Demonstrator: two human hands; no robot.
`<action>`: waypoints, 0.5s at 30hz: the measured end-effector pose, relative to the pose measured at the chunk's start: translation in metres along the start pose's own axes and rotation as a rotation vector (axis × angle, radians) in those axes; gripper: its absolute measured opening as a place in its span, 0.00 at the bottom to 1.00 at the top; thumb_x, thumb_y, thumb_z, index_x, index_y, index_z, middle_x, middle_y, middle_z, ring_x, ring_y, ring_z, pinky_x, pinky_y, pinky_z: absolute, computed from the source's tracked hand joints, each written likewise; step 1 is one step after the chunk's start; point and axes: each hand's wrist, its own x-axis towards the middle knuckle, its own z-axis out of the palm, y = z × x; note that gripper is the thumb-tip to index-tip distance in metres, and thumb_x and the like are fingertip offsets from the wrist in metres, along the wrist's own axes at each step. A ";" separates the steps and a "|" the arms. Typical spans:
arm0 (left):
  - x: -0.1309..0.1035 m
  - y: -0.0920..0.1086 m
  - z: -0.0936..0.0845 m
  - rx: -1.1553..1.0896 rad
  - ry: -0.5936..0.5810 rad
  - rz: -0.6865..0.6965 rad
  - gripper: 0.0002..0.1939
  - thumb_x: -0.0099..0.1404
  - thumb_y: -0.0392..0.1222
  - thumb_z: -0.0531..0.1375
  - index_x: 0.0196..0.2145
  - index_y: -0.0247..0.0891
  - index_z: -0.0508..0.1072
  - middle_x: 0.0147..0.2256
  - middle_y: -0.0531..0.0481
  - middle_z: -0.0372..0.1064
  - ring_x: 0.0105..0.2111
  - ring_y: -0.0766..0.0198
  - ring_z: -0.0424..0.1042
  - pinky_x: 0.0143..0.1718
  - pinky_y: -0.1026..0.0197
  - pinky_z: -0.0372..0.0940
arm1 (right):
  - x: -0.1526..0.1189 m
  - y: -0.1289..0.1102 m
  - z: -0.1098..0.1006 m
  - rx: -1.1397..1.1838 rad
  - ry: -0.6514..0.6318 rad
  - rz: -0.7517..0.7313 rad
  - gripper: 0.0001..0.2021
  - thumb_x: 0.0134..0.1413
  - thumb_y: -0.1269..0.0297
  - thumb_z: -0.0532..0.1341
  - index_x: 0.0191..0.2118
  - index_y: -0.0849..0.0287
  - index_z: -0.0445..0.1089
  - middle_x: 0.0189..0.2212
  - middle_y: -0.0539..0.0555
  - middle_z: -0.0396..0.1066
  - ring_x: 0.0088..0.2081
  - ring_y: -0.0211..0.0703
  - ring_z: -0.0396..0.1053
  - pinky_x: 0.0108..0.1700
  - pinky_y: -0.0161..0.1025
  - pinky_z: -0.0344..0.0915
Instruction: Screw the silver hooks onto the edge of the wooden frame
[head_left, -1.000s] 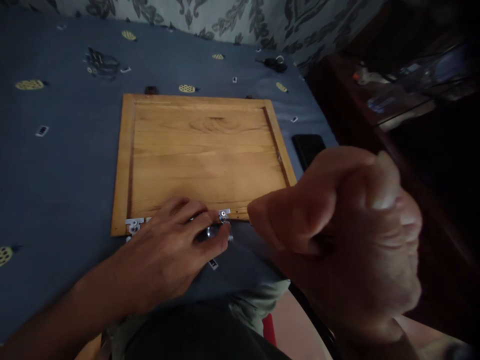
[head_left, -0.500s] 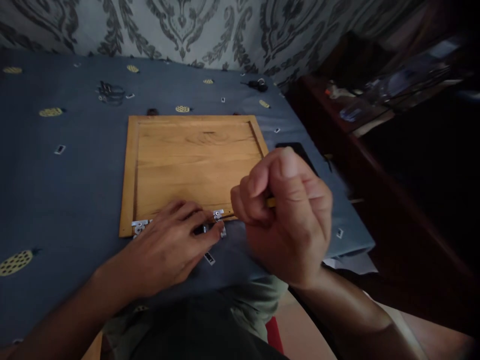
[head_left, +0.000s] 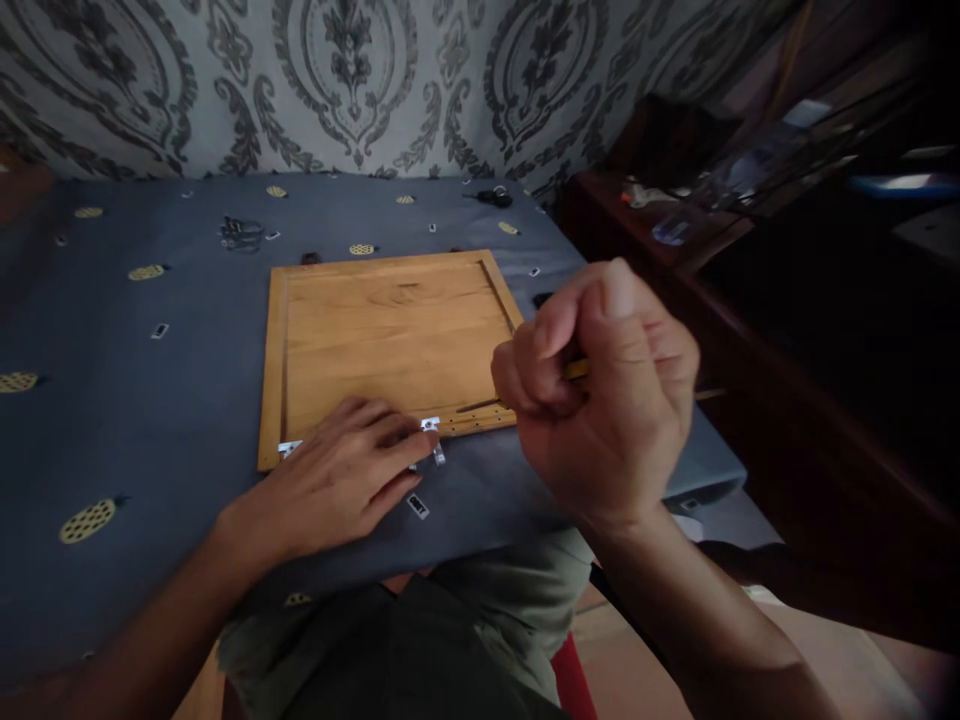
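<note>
A framed wooden panel (head_left: pixel 397 330) lies flat on the blue patterned cloth. Two metal hinges, one at the left (head_left: pixel 289 447) and one nearer the middle (head_left: pixel 431 425), sit along its near edge. My left hand (head_left: pixel 337 480) rests over that edge between them, its fingertips at the middle hinge; whatever is beneath the palm is hidden. My right hand (head_left: pixel 600 390) is wrapped round the yellow handle of a screwdriver (head_left: pixel 480 406), mostly covered by the fingers. The thin shaft points left over the panel's near right edge, a little right of the middle hinge.
Metal pieces (head_left: pixel 241 233) lie on the cloth (head_left: pixel 202 400) at the back left, and keys (head_left: pixel 493 197) at the back right. A dark object shows behind my right hand. A dark red wooden ledge (head_left: pixel 600 205) with a plastic bottle stands at the right.
The view has shifted. My right hand has moved right, drawing the screwdriver's tip away from the middle hinge. My left hand stays at the panel's near edge.
</note>
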 end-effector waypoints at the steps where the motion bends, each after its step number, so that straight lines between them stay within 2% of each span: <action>1: 0.001 0.000 -0.001 -0.010 -0.005 -0.009 0.15 0.77 0.39 0.56 0.58 0.39 0.70 0.47 0.44 0.76 0.48 0.52 0.74 0.52 0.46 0.71 | -0.002 0.003 -0.004 -0.015 -0.004 0.004 0.18 0.68 0.60 0.62 0.24 0.55 0.68 0.14 0.40 0.44 0.15 0.30 0.37 0.17 0.34 0.42; 5: 0.002 0.001 -0.007 -0.058 -0.031 -0.079 0.19 0.77 0.39 0.55 0.63 0.37 0.65 0.48 0.43 0.76 0.49 0.53 0.74 0.53 0.47 0.72 | -0.008 0.007 -0.015 -0.051 0.030 -0.002 0.17 0.68 0.60 0.62 0.25 0.55 0.68 0.14 0.40 0.44 0.15 0.30 0.36 0.17 0.32 0.42; 9: 0.001 0.003 -0.010 -0.093 -0.040 -0.124 0.18 0.79 0.40 0.53 0.63 0.37 0.65 0.53 0.41 0.75 0.53 0.53 0.75 0.56 0.48 0.72 | -0.011 0.002 -0.019 -0.028 0.072 0.029 0.18 0.66 0.61 0.64 0.24 0.56 0.69 0.14 0.40 0.45 0.15 0.28 0.36 0.17 0.33 0.42; 15: -0.001 -0.008 -0.017 -0.060 0.067 -0.168 0.19 0.80 0.44 0.52 0.64 0.39 0.64 0.56 0.42 0.75 0.55 0.55 0.76 0.56 0.50 0.72 | -0.011 0.003 -0.027 0.008 0.090 0.016 0.17 0.65 0.61 0.64 0.24 0.56 0.71 0.14 0.41 0.47 0.14 0.28 0.36 0.17 0.33 0.40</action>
